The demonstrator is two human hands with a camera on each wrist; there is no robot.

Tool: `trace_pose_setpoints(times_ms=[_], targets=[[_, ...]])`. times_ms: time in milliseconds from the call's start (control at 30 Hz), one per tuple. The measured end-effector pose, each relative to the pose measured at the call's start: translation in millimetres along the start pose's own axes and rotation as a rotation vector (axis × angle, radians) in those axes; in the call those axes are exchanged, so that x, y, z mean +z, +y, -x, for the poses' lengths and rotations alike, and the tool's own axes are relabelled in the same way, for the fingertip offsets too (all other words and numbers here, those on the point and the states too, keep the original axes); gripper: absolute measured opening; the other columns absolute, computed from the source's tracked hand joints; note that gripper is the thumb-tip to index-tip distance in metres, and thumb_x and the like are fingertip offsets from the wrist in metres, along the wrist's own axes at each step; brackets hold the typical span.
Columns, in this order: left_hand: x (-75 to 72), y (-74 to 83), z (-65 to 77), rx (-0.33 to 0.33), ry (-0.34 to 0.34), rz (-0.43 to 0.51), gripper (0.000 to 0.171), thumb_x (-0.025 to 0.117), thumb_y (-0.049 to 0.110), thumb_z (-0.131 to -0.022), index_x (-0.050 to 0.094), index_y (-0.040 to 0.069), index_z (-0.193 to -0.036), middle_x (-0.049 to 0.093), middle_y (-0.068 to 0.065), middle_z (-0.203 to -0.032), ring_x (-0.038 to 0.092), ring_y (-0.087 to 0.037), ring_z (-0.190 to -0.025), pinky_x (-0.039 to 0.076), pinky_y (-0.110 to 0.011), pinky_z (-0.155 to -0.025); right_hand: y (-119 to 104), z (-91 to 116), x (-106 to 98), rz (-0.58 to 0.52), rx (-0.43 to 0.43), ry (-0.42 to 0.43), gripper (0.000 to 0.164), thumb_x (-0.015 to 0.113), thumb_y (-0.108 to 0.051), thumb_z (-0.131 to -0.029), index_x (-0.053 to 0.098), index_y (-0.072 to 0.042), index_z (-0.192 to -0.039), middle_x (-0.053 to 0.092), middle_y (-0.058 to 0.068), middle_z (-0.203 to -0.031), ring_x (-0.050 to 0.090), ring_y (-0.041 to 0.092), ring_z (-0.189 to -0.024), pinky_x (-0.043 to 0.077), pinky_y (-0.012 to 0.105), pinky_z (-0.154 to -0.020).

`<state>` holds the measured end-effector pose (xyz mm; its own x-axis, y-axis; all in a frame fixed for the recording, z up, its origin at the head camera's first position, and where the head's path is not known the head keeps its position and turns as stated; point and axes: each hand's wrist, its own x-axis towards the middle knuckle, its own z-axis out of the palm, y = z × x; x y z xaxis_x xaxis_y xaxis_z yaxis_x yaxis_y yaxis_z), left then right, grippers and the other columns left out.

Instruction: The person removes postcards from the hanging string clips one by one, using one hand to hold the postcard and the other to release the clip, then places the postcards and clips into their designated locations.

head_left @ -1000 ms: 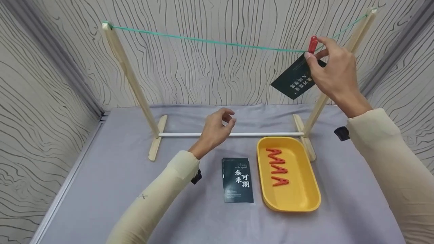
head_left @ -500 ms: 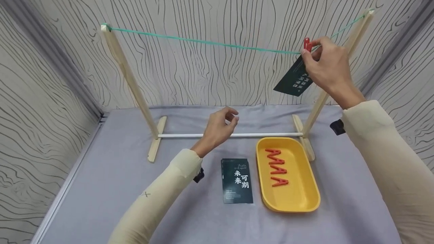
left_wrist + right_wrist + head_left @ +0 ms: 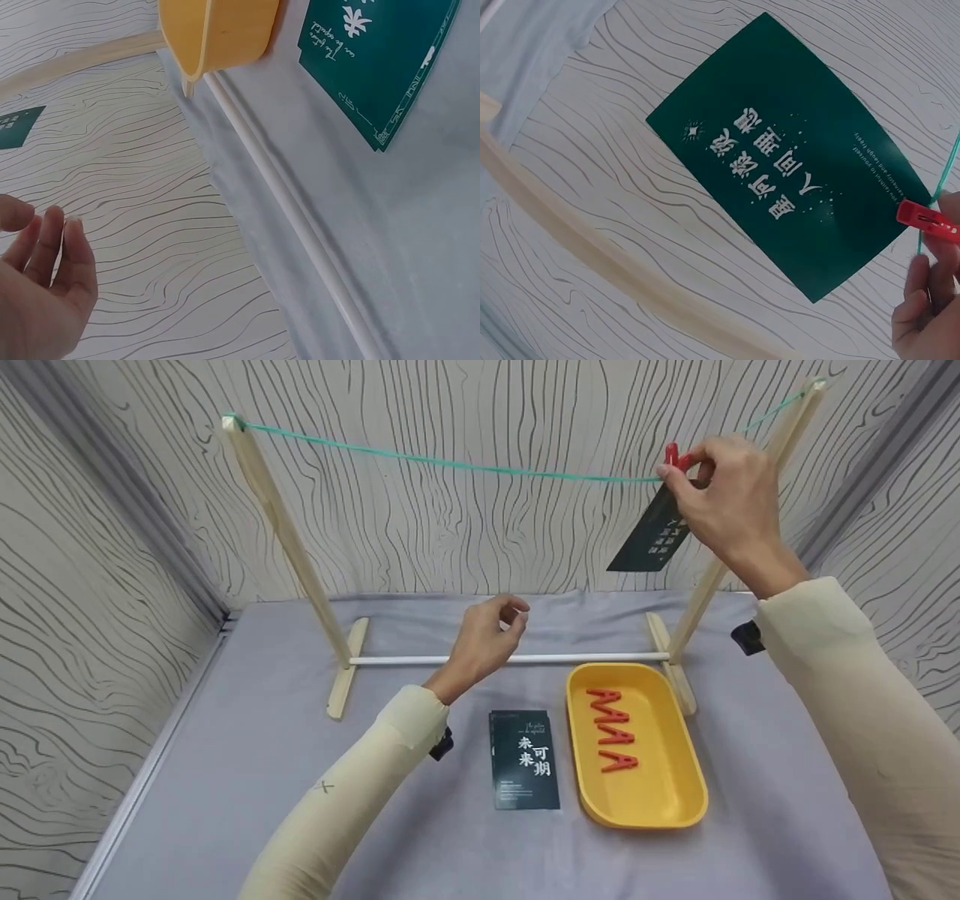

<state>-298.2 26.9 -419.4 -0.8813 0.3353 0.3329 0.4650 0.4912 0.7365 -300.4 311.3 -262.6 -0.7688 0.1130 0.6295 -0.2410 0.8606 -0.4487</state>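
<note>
My right hand (image 3: 731, 499) is up at the green cord, its thumb and fingers at a red clothespin (image 3: 673, 456) that they pinch. In the right wrist view, the jaws of the clothespin (image 3: 926, 217) sit over the edge of a dark green card (image 3: 780, 165) beside the cord (image 3: 949, 169). The card (image 3: 649, 538) hangs tilted below my fingers in the head view. My left hand (image 3: 487, 634) hovers above the white crossbar with fingers loosely curled and nothing in them.
A yellow tray (image 3: 686, 780) on the cloth holds several red clothespins (image 3: 616, 735). Left of it lies a stack of dark green cards (image 3: 525, 765). A wooden post (image 3: 281, 529) stands at each end of the cord, joined low by a white crossbar (image 3: 585, 658).
My right hand and the clothespin have shifted slightly left along the cord. The clothespin has turned so both its handles show, and the card looks narrower. My left hand has barely moved.
</note>
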Motion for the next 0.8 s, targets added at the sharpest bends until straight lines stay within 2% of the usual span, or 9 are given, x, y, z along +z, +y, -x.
trace_pose_setpoints(times_ms=[67,167,267,433,567,667,800], targets=[[0.0,2.4,-1.6,-0.005,-0.005,0.001,0.018,0.061,0.016,-0.106,0.073,0.007,-0.117,0.076,-0.007,-0.098,0.066,-0.012,-0.080,0.052,-0.020,-0.069,-1,-1,0,-0.024,-0.010,0.038,0.042,0.072,-0.035,-0.100,0.072,0.007,-0.108,0.046,0.002,-0.099,0.039,0.011,-0.093,0.035,0.028,-0.085],[-0.1,6.4,-3.9,-0.002,-0.013,0.005,0.019,0.060,0.017,-0.106,0.072,0.008,-0.118,0.077,-0.006,-0.100,0.070,-0.014,-0.085,0.056,-0.023,-0.073,-2,-2,-2,-0.066,-0.012,0.082,0.043,0.075,-0.036,-0.097,0.072,0.006,-0.106,0.034,-0.013,-0.103,0.039,0.004,-0.097,0.036,0.024,-0.090],[0.5,10.7,-7.3,0.004,-0.021,0.012,0.020,0.061,0.019,-0.106,0.072,0.007,-0.119,0.078,-0.006,-0.103,0.072,-0.016,-0.091,0.059,-0.026,-0.079,-4,-3,-3,-0.099,-0.006,0.098,0.043,0.075,-0.038,-0.097,0.071,0.005,-0.105,0.035,-0.020,-0.102,0.043,-0.001,-0.094,0.037,0.017,-0.085],[2.5,20.6,-18.6,-0.003,-0.038,0.029,0.026,0.065,0.026,-0.105,0.071,0.009,-0.123,0.079,-0.005,-0.111,0.073,-0.016,-0.101,0.060,-0.029,-0.089,-6,-5,-4,-0.190,0.036,0.081,0.032,0.075,-0.038,-0.097,0.069,-0.008,-0.106,0.051,-0.019,-0.095,0.051,-0.003,-0.085,0.042,0.011,-0.076],[4.9,33.8,-29.0,-0.015,-0.052,0.037,0.039,0.069,0.033,-0.103,0.066,0.009,-0.133,0.076,-0.007,-0.124,0.072,-0.017,-0.112,0.059,-0.031,-0.099,-5,-5,-3,-0.267,0.048,0.060,0.025,0.076,-0.035,-0.097,0.065,-0.016,-0.108,0.056,-0.019,-0.092,0.055,0.000,-0.083,0.046,0.011,-0.075],[7.3,43.9,-35.0,-0.024,-0.062,0.062,0.050,0.071,0.037,-0.102,0.061,0.009,-0.142,0.071,-0.008,-0.136,0.070,-0.018,-0.120,0.058,-0.031,-0.103,-4,-5,-1,-0.310,0.056,0.040,0.032,0.077,-0.031,-0.096,0.062,-0.015,-0.119,0.058,-0.020,-0.095,0.057,0.000,-0.085,0.048,0.009,-0.079],[10.7,54.0,-39.9,-0.006,-0.068,0.098,0.059,0.072,0.040,-0.100,0.056,0.011,-0.148,0.066,-0.007,-0.145,0.069,-0.017,-0.124,0.058,-0.029,-0.102,-4,-5,1,-0.354,0.075,0.009,0.047,0.078,-0.029,-0.096,0.056,-0.012,-0.135,0.061,-0.018,-0.098,0.061,-0.001,-0.085,0.051,0.006,-0.082]])
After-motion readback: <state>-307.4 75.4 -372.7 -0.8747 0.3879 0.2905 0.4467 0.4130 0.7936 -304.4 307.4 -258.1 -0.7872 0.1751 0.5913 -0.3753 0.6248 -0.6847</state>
